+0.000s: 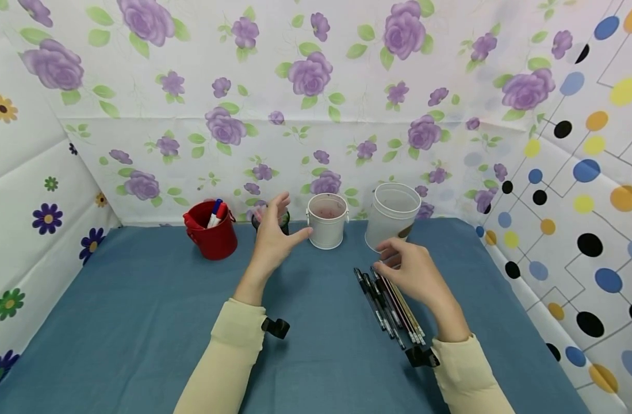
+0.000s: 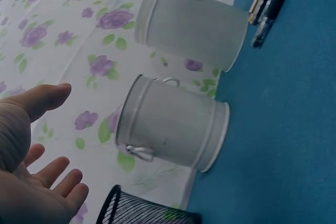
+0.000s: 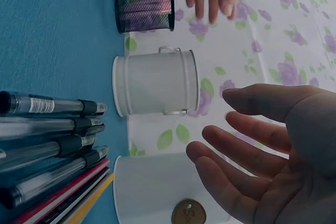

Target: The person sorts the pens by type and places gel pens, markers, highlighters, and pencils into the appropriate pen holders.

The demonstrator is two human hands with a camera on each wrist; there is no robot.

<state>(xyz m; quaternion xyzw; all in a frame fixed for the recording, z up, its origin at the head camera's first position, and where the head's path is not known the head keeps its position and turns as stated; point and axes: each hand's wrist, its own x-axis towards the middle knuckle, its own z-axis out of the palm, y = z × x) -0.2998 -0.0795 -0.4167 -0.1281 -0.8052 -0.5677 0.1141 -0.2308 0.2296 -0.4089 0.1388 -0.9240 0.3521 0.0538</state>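
Note:
My left hand (image 1: 273, 238) hangs in the air with thumb and fingers spread, holding nothing. In the head view it partly hides a black mesh pen holder (image 3: 144, 8). Just right of its thumb stands a small white bucket (image 1: 327, 224) with loop handles. My right hand (image 1: 416, 270) is over the top end of a bundle of gel pens (image 1: 380, 305) and pencils (image 1: 410, 313), its fingers loosely bent with nothing in them. A larger white bucket (image 1: 393, 215) with a round brown label (image 3: 189, 212) stands right behind that hand.
At the left of the row is a red bucket (image 1: 212, 238) with a blue and a red marker (image 1: 217, 214) in it. A blue cloth (image 1: 140, 322) covers the table. Flowered sheeting (image 1: 274, 69) rises behind the containers, with dotted sheeting (image 1: 579, 190) on the right.

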